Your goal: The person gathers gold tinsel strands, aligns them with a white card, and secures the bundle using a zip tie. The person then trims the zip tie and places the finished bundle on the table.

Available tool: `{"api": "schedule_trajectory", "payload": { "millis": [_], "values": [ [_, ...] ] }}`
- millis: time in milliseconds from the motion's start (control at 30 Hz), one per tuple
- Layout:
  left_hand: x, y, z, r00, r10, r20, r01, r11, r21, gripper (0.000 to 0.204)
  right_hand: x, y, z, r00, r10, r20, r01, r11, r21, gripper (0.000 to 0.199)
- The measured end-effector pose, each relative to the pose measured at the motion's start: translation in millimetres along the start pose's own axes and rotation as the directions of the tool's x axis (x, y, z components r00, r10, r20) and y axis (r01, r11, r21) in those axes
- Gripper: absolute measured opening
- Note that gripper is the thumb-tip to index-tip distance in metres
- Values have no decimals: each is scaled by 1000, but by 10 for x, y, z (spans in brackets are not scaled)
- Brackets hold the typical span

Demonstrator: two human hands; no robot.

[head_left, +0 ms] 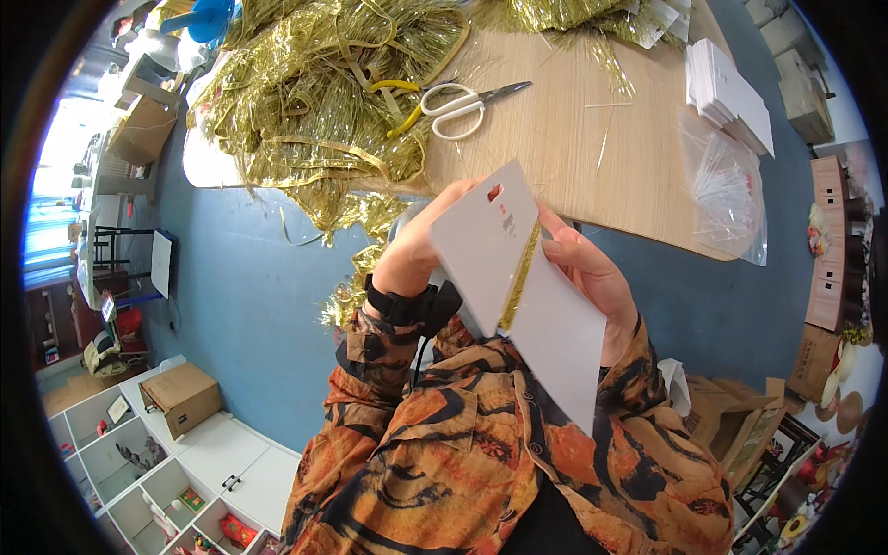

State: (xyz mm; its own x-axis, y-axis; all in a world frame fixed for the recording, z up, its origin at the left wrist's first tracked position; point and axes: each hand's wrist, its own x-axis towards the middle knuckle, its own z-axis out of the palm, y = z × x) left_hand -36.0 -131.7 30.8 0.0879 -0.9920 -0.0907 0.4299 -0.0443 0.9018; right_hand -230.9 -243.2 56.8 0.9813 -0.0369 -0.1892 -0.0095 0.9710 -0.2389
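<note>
In front of my body I hold a white header card (476,240), creased or folded slantwise, with a hang hole and small print on its upper part. Along the crease lies a narrow gold tinsel strip (523,277). My left hand (430,227) grips the card's left side, its fingers mostly hidden behind it. At the right edge, my right hand (592,268) pinches the card, thumb beside the gold strip and fingers behind. White-handled scissors (458,111) lie on the table beyond my hands, beside a large heap of gold tinsel fringe (314,102).
The wooden table (555,120) holds more gold fringe (555,14) at its far edge. To the right are a stack of white cards (726,88) and a clear bag of thin white strips (726,199). Tinsel hangs off the near left edge. A cardboard box (180,398) sits on white shelving behind left.
</note>
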Motion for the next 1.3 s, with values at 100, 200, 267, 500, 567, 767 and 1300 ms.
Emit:
{"api": "schedule_trajectory", "payload": {
  "millis": [100,200,267,500,567,767,1300],
  "values": [
    [72,34,-22,995,-100,-20,101,992,75,35,-3,15,38,999,-35,-10,35,999,1,83],
    [121,58,5,989,-147,-7,147,985,86,31,11,60,111,995,-78,-63,80,996,27,77],
    [147,83,46,987,-161,13,159,983,87,28,15,72,159,986,-107,-124,113,993,46,65],
    [64,172,215,997,15,70,-7,994,-109,20,-95,34,175,983,-58,-176,48,997,-58,33],
    [97,177,183,979,-149,136,168,975,-145,19,-96,44,129,990,-55,-129,54,998,-11,34],
    [117,70,185,996,-55,75,59,997,-50,20,-112,60,-140,996,-35,78,20,984,177,65],
    [53,-112,173,754,88,-651,1,991,136,26,-94,-65,-91,579,-603,548,54,-643,-764,52]
  ]
}}
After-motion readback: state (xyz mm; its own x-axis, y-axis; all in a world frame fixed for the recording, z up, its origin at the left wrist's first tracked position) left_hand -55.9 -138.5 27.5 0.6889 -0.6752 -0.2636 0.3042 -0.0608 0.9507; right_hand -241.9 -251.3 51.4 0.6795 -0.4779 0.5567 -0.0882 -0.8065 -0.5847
